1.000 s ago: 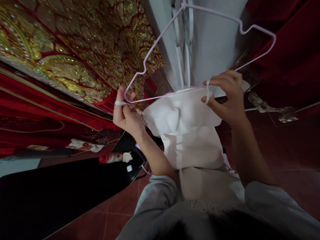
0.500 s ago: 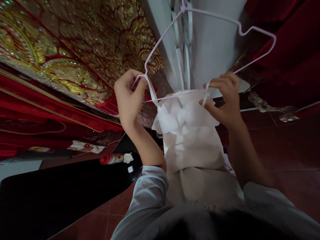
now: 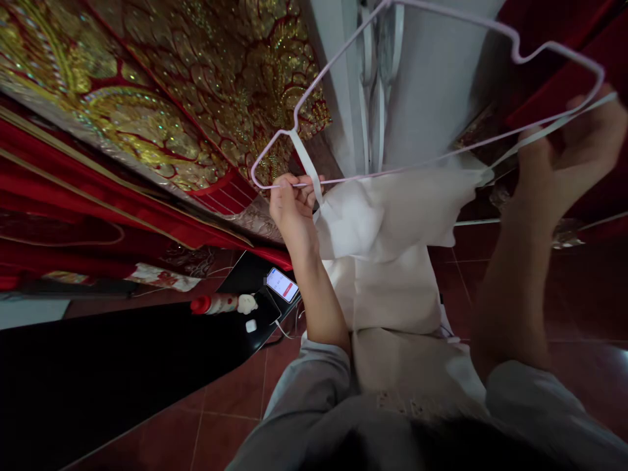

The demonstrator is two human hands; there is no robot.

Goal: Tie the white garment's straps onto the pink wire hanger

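Observation:
A pale pink wire hanger point(image 3: 343, 72) hangs in front of me. A white garment point(image 3: 387, 248) droops from its lower bar. One white strap point(image 3: 304, 157) is looped over the hanger's left notch. My left hand point(image 3: 292, 206) pinches the lower bar and the strap's base, fingers closed. My right hand point(image 3: 572, 154), blurred by motion, is at the hanger's right end and pulls the other strap point(image 3: 544, 131) taut toward the right shoulder.
Red and gold embroidered cloth point(image 3: 161, 98) fills the upper left. A black table point(image 3: 122, 373) at the lower left bears a red-capped bottle point(image 3: 216, 304) and a lit phone point(image 3: 282, 284). Red floor tiles point(image 3: 579, 314) lie below. A white pillar point(image 3: 426, 85) stands behind the hanger.
The left strap now sits on the hanger's left notch and my left hand has dropped to the lower bar. My right hand has swept right with the other strap.

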